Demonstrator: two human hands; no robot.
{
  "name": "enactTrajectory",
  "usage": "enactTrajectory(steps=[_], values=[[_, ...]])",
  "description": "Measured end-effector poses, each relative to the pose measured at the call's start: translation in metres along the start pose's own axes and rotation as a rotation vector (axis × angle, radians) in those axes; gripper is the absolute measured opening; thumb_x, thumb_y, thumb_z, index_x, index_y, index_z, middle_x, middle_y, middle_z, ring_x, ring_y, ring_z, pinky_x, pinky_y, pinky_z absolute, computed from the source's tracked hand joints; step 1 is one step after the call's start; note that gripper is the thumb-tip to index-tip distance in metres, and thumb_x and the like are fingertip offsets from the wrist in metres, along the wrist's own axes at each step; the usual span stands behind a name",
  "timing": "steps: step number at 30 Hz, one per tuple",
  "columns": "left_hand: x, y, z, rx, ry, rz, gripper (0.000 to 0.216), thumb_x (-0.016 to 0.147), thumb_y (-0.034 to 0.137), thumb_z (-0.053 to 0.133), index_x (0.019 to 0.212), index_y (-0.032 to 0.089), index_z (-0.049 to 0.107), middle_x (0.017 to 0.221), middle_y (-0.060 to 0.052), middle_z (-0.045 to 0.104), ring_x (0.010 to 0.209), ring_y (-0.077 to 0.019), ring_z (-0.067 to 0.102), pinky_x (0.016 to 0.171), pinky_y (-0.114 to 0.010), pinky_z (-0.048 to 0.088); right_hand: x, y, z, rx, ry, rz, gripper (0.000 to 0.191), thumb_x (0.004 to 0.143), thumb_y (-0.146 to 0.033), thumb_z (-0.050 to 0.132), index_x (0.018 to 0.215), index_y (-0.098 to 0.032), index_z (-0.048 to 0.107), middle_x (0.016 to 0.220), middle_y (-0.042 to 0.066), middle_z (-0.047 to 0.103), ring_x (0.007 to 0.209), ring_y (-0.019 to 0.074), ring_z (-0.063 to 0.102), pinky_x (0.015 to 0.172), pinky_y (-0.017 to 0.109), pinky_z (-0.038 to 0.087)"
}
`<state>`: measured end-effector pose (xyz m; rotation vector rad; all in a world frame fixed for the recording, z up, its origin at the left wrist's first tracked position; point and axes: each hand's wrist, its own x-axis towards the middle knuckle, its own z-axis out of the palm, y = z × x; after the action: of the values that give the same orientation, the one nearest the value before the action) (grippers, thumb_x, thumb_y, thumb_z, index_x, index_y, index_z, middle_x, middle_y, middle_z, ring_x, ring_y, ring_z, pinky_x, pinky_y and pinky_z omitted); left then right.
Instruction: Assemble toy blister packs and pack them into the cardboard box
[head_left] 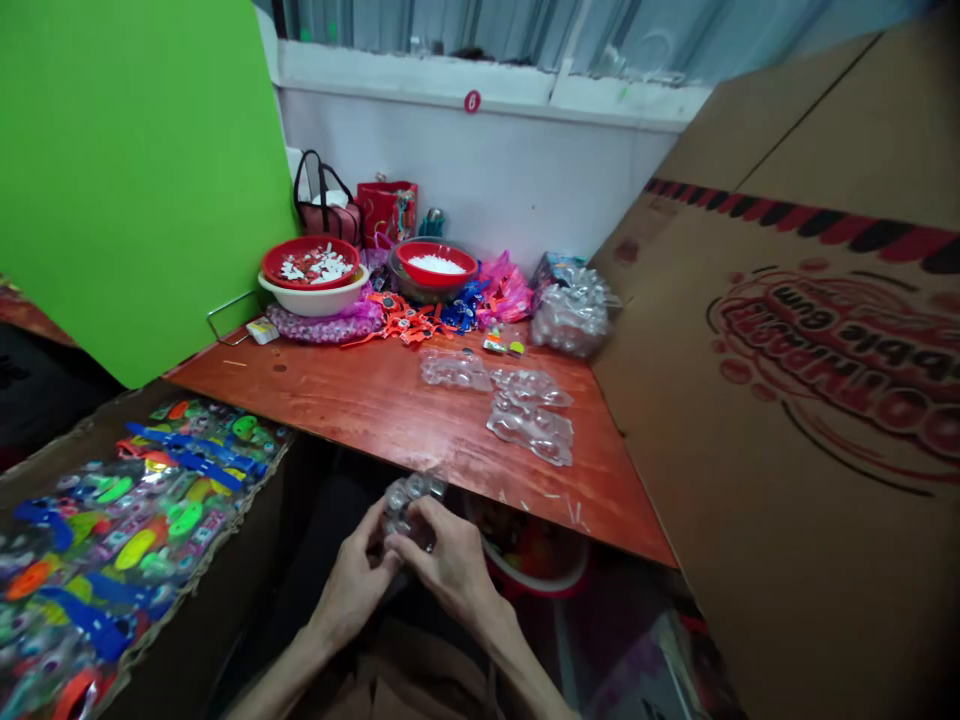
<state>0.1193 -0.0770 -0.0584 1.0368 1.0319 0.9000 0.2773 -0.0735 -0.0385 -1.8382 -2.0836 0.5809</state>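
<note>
Both hands are at the near edge of the wooden table, closed on a clear plastic blister tray [406, 492] with rounded pockets. My left hand [358, 560] grips its left side, and my right hand [450, 545] holds it from the right with fingers curled over it. Whether it is one tray or several nested together, I cannot tell. On the table top [352, 400] ahead lie more clear trays, one at the left [455, 370], one at the back right [531, 386] and one nearer [531, 430].
A carton [210, 560] of colourful packed pieces stands at the left, below a green panel [135, 180]. Red bowls [311, 262] of small white parts, orange straps [411, 318] and a heap of clear trays [574, 310] line the back. A large cardboard box [787, 300] walls the right.
</note>
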Motion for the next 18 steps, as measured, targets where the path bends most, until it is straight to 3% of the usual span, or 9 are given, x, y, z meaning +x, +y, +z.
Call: enactTrajectory(steps=[2, 4, 7, 11, 15, 18], values=[[-0.004, -0.001, -0.003, -0.013, 0.026, 0.021, 0.064, 0.080, 0.038, 0.073, 0.139, 0.019, 0.055, 0.136, -0.013, 0.063, 0.124, -0.0301, 0.061, 0.099, -0.036, 0.052, 0.000, -0.010, 0.005, -0.024, 0.051, 0.000, 0.030, 0.075, -0.052, 0.040, 0.089, -0.060, 0.066, 0.081, -0.022, 0.075, 0.074, 0.0220, 0.075, 0.060, 0.032, 0.061], [-0.007, -0.003, -0.008, -0.052, 0.015, 0.023, 0.065, 0.080, 0.039, 0.074, 0.139, 0.018, 0.055, 0.135, -0.014, 0.064, 0.123, -0.0292, 0.061, 0.102, -0.036, 0.050, 0.002, -0.011, 0.001, 0.134, 0.089, -0.061, 0.028, 0.075, -0.057, 0.037, 0.083, -0.058, 0.064, 0.077, -0.025, 0.073, 0.069, 0.0208, 0.074, 0.057, 0.033, 0.060], [-0.010, 0.001, -0.015, -0.129, -0.020, -0.038, 0.071, 0.079, 0.041, 0.076, 0.140, 0.016, 0.052, 0.129, -0.014, 0.067, 0.115, -0.0290, 0.066, 0.098, -0.037, 0.053, 0.021, 0.010, -0.029, 0.422, 0.146, -0.187, 0.022, 0.074, -0.063, 0.047, 0.080, -0.050, 0.064, 0.075, -0.021, 0.073, 0.066, 0.0217, 0.072, 0.058, 0.037, 0.060], [-0.001, 0.024, -0.020, -0.154, 0.005, -0.159, 0.087, 0.078, 0.045, 0.077, 0.149, 0.013, 0.039, 0.117, -0.016, 0.072, 0.099, -0.0311, 0.071, 0.073, -0.036, 0.060, 0.089, 0.087, -0.107, 0.404, 0.338, -0.075, 0.033, 0.084, -0.056, 0.051, 0.080, -0.029, 0.069, 0.074, 0.001, 0.074, 0.065, 0.0247, 0.070, 0.059, 0.039, 0.059], [0.042, 0.049, -0.020, -0.188, 0.011, -0.076, 0.088, 0.076, 0.042, 0.080, 0.150, 0.015, 0.039, 0.121, -0.014, 0.070, 0.102, -0.0277, 0.070, 0.086, -0.036, 0.057, 0.177, 0.182, -0.171, 0.314, 0.554, 0.317, 0.034, 0.082, -0.041, 0.058, 0.096, -0.014, 0.073, 0.088, 0.011, 0.076, 0.078, 0.0232, 0.071, 0.067, 0.030, 0.056], [0.090, 0.058, -0.018, -0.142, 0.009, -0.056, 0.091, 0.078, 0.043, 0.077, 0.153, 0.018, 0.031, 0.123, -0.013, 0.070, 0.100, -0.0271, 0.071, 0.087, -0.038, 0.056, 0.230, 0.235, -0.186, 0.314, 0.588, 0.457, 0.026, 0.082, -0.033, 0.065, 0.092, -0.011, 0.073, 0.081, 0.013, 0.075, 0.083, 0.0225, 0.071, 0.070, 0.025, 0.052]])
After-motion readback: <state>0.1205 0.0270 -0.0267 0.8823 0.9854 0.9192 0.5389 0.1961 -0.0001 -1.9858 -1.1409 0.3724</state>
